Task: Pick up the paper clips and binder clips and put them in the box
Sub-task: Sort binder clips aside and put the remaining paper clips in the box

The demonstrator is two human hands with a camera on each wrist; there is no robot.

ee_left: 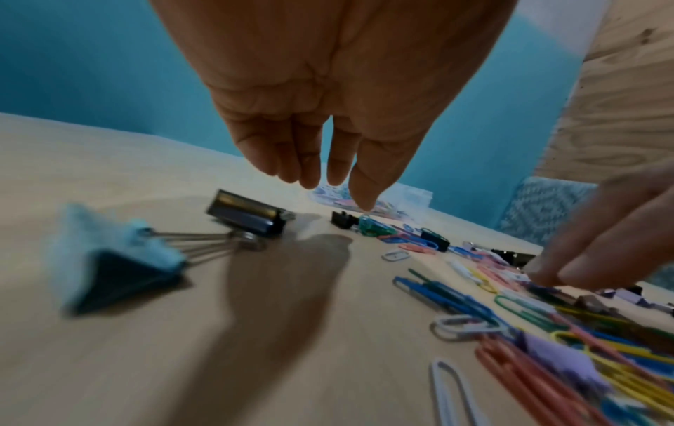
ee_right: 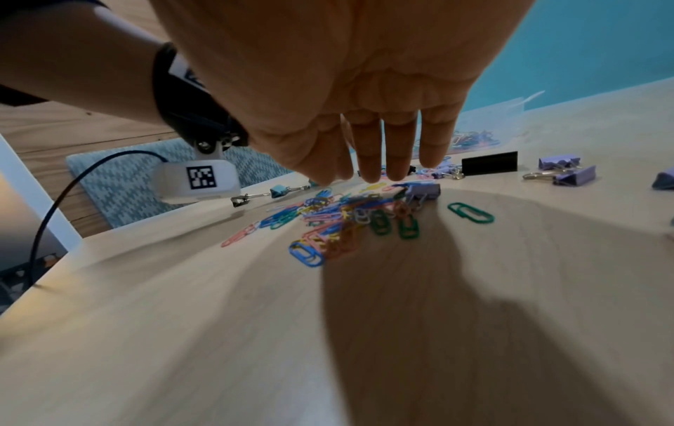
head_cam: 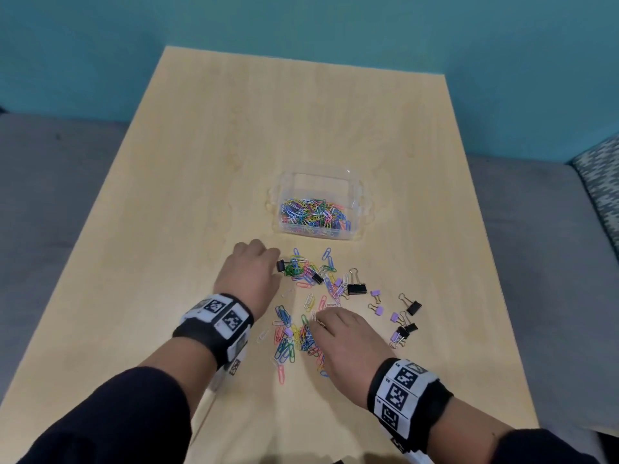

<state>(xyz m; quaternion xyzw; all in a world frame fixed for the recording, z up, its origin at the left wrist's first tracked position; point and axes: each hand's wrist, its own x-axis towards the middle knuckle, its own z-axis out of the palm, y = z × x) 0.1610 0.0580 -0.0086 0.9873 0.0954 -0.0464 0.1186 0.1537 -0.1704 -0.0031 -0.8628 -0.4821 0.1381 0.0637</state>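
Fingers of your left hand (head_cam: 249, 274) and right hand (head_cam: 338, 333) hang relaxed, holding nothing, over loose paper clips (head_cam: 294, 336). Binder clips (head_cam: 410, 306) lie right; box (head_cam: 360, 199) sits far.

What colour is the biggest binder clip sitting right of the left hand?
Black, with silver wire handles: the biggest binder clip shows best in the head view.

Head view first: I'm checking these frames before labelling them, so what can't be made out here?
- Left hand fingertips: head view, hidden behind its own knuckles.
- Paper clips under the right hand: head view, covered by it.
- Light blue binder clip: left wrist view, motion-blurred.
- Clear plastic box: right wrist view, largely behind the fingers.
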